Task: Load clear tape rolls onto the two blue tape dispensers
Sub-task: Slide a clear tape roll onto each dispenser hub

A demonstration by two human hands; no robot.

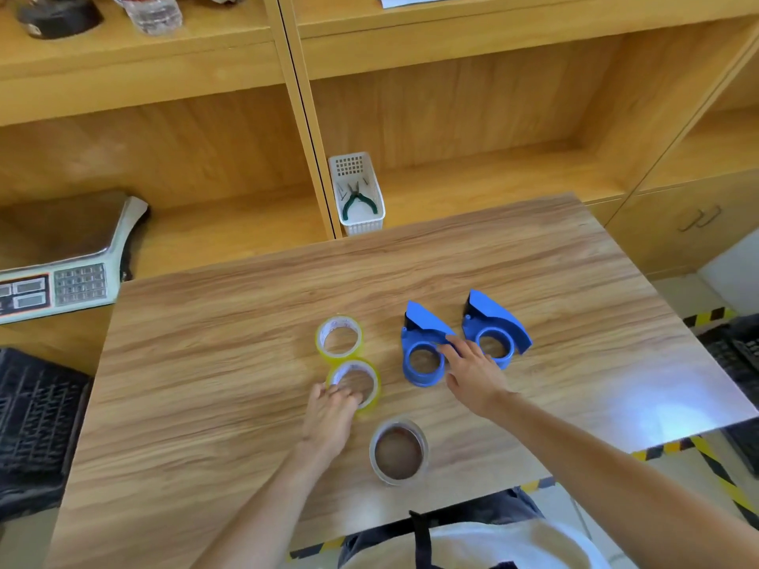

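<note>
Our left hand (328,416) has its grip pinching the near rim of the closer tape roll (355,384), not lifted off the table (205,342) yet. Right hand (472,375) lies spread, holding nothing, fingers touching the left dispenser (423,347), probably to steady it. Second roll (339,336) and other dispenser (495,328) wait just beyond.

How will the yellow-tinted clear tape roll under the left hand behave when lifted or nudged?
The yellow-tinted clear tape roll lies flat on the wooden table, so it will probably slide, not roll. Its wide hollow core suggests it is light and stiff. The left hand has fingertips at its near rim; the glossy outer face may be slippery.
</note>
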